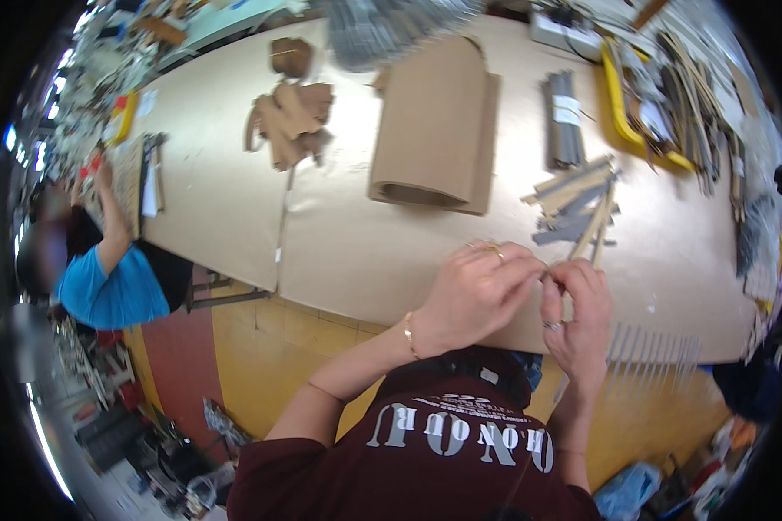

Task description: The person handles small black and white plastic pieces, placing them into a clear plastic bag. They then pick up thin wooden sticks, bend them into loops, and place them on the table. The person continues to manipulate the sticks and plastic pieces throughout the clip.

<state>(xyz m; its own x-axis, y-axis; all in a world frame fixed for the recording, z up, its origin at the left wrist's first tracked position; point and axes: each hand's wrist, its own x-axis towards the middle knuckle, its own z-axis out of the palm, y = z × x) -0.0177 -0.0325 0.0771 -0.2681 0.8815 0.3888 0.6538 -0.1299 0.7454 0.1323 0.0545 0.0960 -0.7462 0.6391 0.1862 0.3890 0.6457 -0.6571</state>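
Note:
My left hand (476, 293), with a ring and a gold bracelet, is curled at the front edge of the brown table (365, 252). Its fingertips meet those of my right hand (579, 314), which also wears a ring. Both pinch the near end of a thin pale wooden stick (593, 233). The stick runs away from me toward a loose pile of tan and grey sticks (573, 198). What lies under my palms is hidden.
A curved roll of brown cardboard (434, 122) lies mid-table, with cardboard scraps (291, 122) to its left and a banded grey stick bundle (563, 117) to its right. A yellow tray (619, 95) holds long sticks. A row of grey strips (656, 352) overhangs the edge. A person in blue (104, 282) works at left.

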